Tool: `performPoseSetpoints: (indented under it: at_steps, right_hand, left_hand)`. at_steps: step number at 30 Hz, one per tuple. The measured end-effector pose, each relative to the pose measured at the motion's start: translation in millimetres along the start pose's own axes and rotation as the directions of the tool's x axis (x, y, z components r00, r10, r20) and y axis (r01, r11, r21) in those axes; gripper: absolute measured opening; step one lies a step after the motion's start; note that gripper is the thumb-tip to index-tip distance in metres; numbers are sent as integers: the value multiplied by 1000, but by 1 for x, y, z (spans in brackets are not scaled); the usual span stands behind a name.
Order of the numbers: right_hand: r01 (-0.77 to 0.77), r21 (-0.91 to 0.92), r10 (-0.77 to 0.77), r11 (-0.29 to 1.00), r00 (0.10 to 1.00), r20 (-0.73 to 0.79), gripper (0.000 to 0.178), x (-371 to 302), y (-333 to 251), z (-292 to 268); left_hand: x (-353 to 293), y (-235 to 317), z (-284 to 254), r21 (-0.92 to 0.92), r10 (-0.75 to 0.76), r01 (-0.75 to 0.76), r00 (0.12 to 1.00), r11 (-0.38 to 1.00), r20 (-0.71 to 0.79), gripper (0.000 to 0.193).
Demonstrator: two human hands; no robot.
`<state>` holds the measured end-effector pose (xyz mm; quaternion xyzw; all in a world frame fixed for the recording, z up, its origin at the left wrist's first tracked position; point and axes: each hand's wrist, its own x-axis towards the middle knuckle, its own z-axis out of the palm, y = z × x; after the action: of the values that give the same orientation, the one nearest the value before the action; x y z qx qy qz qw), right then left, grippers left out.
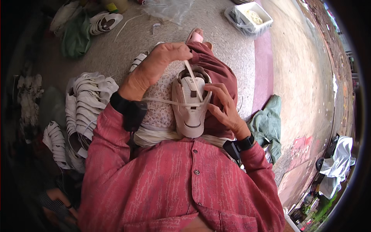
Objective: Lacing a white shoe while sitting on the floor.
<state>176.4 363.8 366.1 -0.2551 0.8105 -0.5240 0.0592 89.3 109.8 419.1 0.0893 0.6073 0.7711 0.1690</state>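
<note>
A pale sneaker upper (189,120) lies in my lap, its perforated tongue (188,86) facing up and its dark-lined opening pointing away from me. My left hand (164,60) is closed in a pinch on a flat white shoelace (192,75), drawn taut from the shoe's right side. Another length of lace crosses the front of the upper and trails off to the left under my left forearm. Against the upper's right edge, my right hand (224,104) grips with thumb and fingers, close to where the lace comes out.
Stacks of white shoe uppers (87,104) lie at my left. More uppers (104,23) and a green cloth bag (76,34) sit far left. A white foam box (256,17) stands far right. Green cloth (266,123) rests beside my right wrist.
</note>
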Motion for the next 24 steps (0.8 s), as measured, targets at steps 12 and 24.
performPoseSetpoints:
  at_steps: [12, 24]
  right_hand:
    - [-88, 89, 98, 992, 989, -114, 5, 11, 3, 25]
    - [393, 872, 252, 292, 848, -467, 17, -94, 17, -147]
  left_hand:
    - [-148, -54, 4, -540, -586, 586, 786, 605, 197, 47]
    - [-190, -17, -156, -562, 144, -465, 841, 684, -521, 8]
